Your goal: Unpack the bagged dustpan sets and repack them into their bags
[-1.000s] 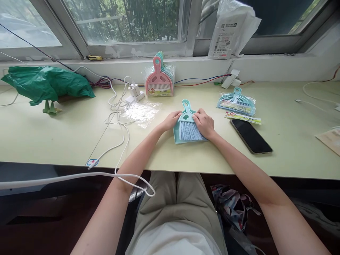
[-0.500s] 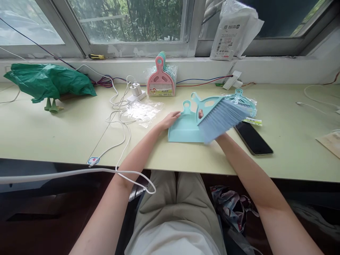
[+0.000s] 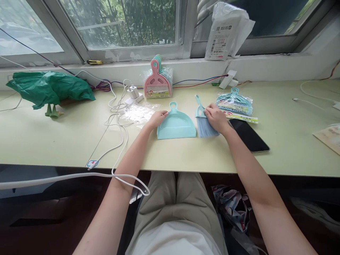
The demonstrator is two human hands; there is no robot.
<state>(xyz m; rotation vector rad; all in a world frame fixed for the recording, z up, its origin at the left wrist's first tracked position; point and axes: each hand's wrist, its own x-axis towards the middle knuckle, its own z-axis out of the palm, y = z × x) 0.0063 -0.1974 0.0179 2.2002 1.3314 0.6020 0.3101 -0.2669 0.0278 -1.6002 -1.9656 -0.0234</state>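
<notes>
A small teal dustpan [image 3: 176, 126] lies flat on the pale green table [image 3: 66, 138]. My left hand [image 3: 157, 118] rests on the dustpan's left edge, fingers curled on the rim. To the right of the dustpan lies a small blue brush [image 3: 203, 122], bristles toward me. My right hand [image 3: 216, 118] lies on the brush's right side with fingers closed over it.
A black phone [image 3: 248, 135] lies right of the brush. Behind it is a bagged teal brush set [image 3: 234, 104]. A pink bagged set [image 3: 157, 81] stands by the sill. An empty clear bag [image 3: 136, 113], white cables [image 3: 117, 117] and a green plastic bag [image 3: 50, 88] lie left.
The brush was nested in the dustpan a second ago. My right hand lifted it out, swung it right and set it on the table beside the dustpan. The dustpan slid slightly left.
</notes>
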